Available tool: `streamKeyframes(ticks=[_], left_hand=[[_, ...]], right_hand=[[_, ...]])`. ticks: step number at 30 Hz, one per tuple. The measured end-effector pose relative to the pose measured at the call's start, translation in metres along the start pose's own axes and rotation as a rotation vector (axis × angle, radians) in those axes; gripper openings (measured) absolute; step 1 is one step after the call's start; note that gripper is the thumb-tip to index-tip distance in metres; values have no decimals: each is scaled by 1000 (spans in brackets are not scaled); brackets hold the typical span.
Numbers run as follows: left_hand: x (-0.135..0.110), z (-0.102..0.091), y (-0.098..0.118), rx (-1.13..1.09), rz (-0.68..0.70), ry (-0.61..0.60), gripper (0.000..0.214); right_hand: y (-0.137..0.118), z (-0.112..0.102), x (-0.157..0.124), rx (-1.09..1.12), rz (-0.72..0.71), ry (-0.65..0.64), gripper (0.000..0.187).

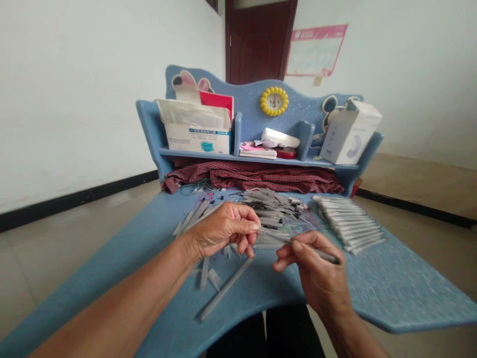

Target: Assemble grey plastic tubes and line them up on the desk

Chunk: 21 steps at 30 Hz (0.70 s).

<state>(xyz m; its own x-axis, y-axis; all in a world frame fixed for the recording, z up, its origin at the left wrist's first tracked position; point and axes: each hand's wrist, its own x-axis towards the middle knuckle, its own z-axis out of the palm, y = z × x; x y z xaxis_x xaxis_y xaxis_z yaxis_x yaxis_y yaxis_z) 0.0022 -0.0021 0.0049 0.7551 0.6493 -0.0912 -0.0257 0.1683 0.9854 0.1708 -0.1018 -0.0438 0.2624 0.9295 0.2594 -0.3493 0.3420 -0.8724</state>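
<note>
My left hand [223,229] is closed in a pinch on the end of a clear plastic sleeve [272,233] above the blue desk [391,288]. My right hand [315,263] is closed round a thin grey pen-like stick [328,256], its tip meeting the sleeve. Behind the hands lies a loose pile of grey sticks and sleeves [272,206]. To the right a neat row of packed sticks [350,223] lies side by side. A few empty sleeves [223,288] lie near the desk's front edge.
A red checked cloth [253,176] lies under the desk's shelf. The shelf holds a mask box [197,136], papers [261,149] and a white carton [350,132]. A yellow clock [274,101] sits on the backboard. A dark door [257,40] stands behind.
</note>
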Motion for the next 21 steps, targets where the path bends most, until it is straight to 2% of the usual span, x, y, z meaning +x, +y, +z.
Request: streamKeyframes(ticks=[5,8,9,11,13,15,18,21], left_hand=[[-1,-3,6,84,37,113,19],[-1,-7,10,152,35,190,17],[0,-8,11,169,41,216,16],[1,-7,12,200,31,241,16],[2,-4,11,226,14,237,17],[2,0,10,241,0,218,19],[3,6,8,253,-20,190,24],[4,9,6,264,-46,164,26]], right_hand=[[2,-6,10,85,34,-112,18],[-2,-21,19,-25,-12,-95,24],[-5,-25,21,-132,-60,-57,22],[-12,-32,25,-458,-245,-5,15],[-19,-33,27,-841,-493,-70,9],[-22,-30,28,-1144,-685,-209,13],[-21,-25,28,-1398,-781,-358,19],[-22,-32,31,-1487,-798,-434,19]])
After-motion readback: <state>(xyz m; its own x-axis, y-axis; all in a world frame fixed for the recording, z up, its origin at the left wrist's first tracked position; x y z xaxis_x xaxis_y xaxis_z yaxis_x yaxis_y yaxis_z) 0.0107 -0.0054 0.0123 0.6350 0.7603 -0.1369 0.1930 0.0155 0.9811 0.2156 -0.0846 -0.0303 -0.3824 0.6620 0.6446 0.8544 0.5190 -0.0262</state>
